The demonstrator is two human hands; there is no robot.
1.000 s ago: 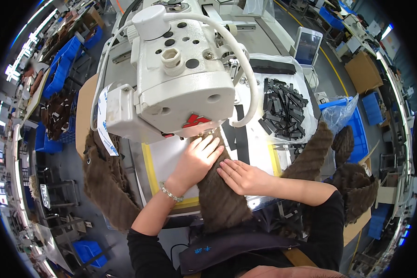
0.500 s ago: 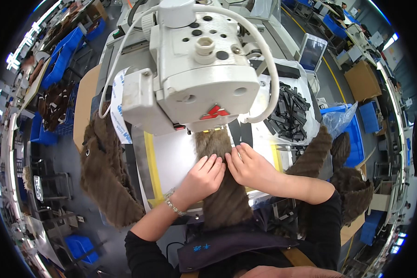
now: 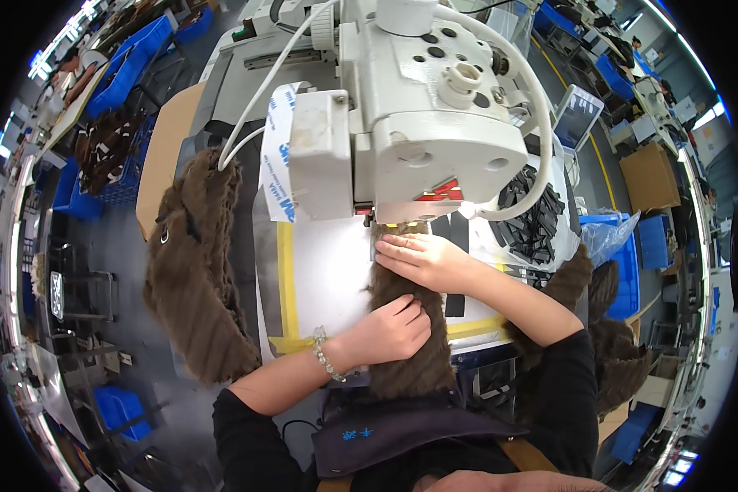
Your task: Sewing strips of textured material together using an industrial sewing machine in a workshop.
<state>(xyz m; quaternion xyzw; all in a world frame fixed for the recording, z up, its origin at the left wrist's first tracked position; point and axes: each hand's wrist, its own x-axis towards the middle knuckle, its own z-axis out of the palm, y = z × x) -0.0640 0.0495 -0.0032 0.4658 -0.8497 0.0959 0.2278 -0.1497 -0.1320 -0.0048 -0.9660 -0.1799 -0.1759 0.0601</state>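
A long strip of brown fur (image 3: 410, 373) runs from under the head of a white sewing machine (image 3: 443, 148) down toward my lap. Close below the machine head, my right hand (image 3: 421, 259) lies across the fur with its fingers stretched out flat. Lower on the same strip, my left hand (image 3: 392, 330) has its fingers curled in against the fur, seeming to grip it; the fingertips are partly hidden. A beaded bracelet (image 3: 326, 354) circles my left wrist. To the right of the fur lies a black strip (image 3: 456, 306) on the white work surface (image 3: 324, 279), partly under my right forearm.
Yellow tape (image 3: 285, 283) borders the work surface. Another brown fur piece (image 3: 193, 303) drapes at the left, and more fur (image 3: 619, 361) hangs at the right. Small black pieces (image 3: 526, 213) are heaped behind my right arm. A blue bin (image 3: 623, 275) stands farther right.
My right hand has moved up and across the fur toward the machine head, its fingers now flat. My left hand has slid lower and curled. The view has shifted, putting the machine farther right.
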